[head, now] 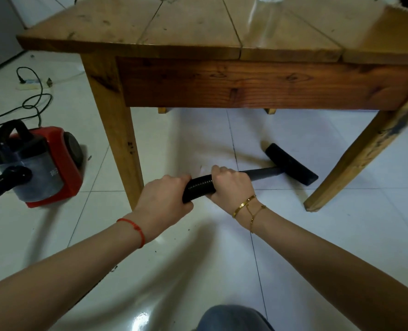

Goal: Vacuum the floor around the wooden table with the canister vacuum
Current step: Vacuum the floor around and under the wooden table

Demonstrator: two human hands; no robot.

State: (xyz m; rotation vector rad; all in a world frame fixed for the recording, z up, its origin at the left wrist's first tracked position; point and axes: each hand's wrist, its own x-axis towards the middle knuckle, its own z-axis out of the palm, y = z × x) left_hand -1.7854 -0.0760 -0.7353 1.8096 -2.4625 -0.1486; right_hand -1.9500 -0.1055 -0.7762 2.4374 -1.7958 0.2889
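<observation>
Obs.: left hand (pixel 164 199) and right hand (pixel 231 185) both wrapped tight around the ribbed hose (pixel 198 187), frame centre, probably for steering. Floor nozzle (pixel 291 164) lies flat on the white tile floor (pixel 341 235) under the wooden table (pixel 198 32), centre-right. Red canister vacuum (pixel 45 163) sits at left (cord trailing behind).

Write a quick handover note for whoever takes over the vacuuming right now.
Left hand and right hand both grip the black hose.
The floor head sits on the white tiles under the wooden table, between its front legs.
The red vacuum stands left of the table, cord trailing behind it.
Dark specks lie on the floor near you; how much is already cleaned cannot be told.
</observation>
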